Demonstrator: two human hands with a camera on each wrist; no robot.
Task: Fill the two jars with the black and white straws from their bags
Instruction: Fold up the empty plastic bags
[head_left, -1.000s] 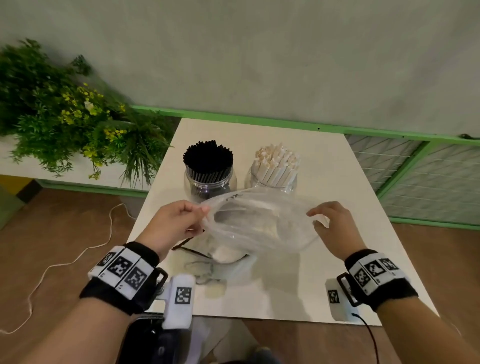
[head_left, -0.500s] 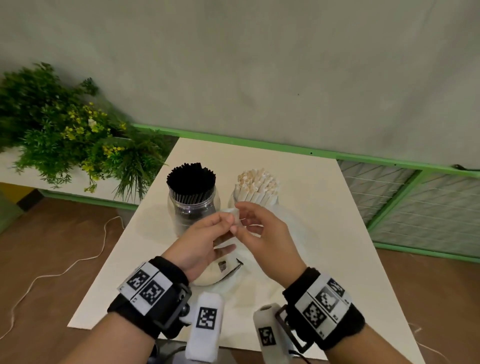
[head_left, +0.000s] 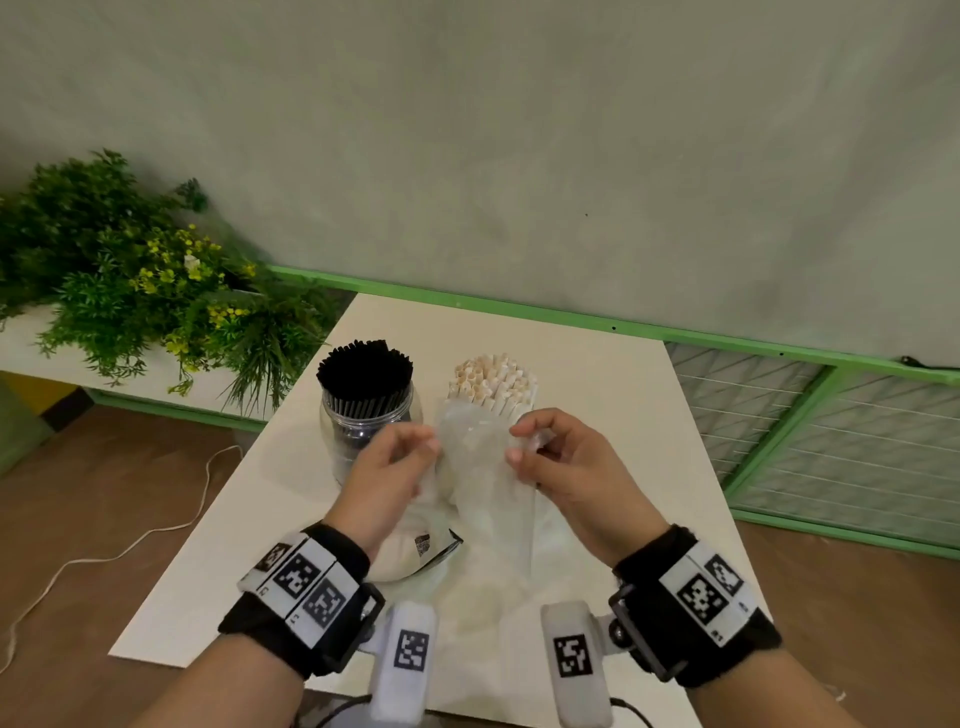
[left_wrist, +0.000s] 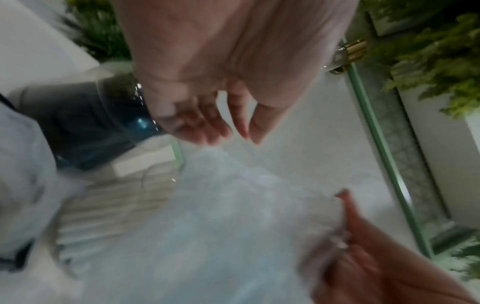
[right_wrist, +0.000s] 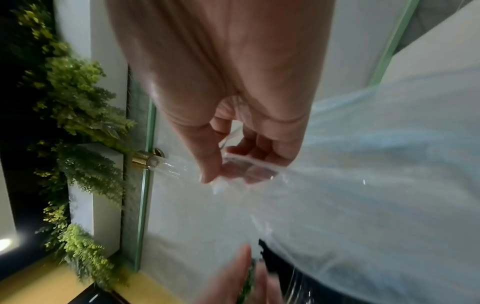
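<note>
A clear jar (head_left: 363, 421) packed with black straws (head_left: 365, 371) stands on the white table (head_left: 597, 395). Right of it, white straws (head_left: 491, 382) stick up from a second jar, which is mostly hidden behind a clear plastic bag (head_left: 483, 483). Both hands hold that bag upright in front of the jars. My left hand (head_left: 428, 447) pinches its left edge; in the blurred left wrist view thumb and forefinger (left_wrist: 246, 135) meet above the bag (left_wrist: 221, 216). My right hand (head_left: 517, 441) pinches the right edge, and thumb and fingers (right_wrist: 223, 174) clamp the film (right_wrist: 363, 185).
Another limp bag (head_left: 405, 551) with a small label lies on the table under my left wrist. A leafy plant (head_left: 145, 280) fills the ledge at left. A green-framed mesh rail (head_left: 831, 415) runs behind and to the right. A cord (head_left: 156, 530) trails on the floor.
A second ago the bag was stretched wide between the hands. They then met at its middle, and now they have parted a little with the bag narrowed and upright.
</note>
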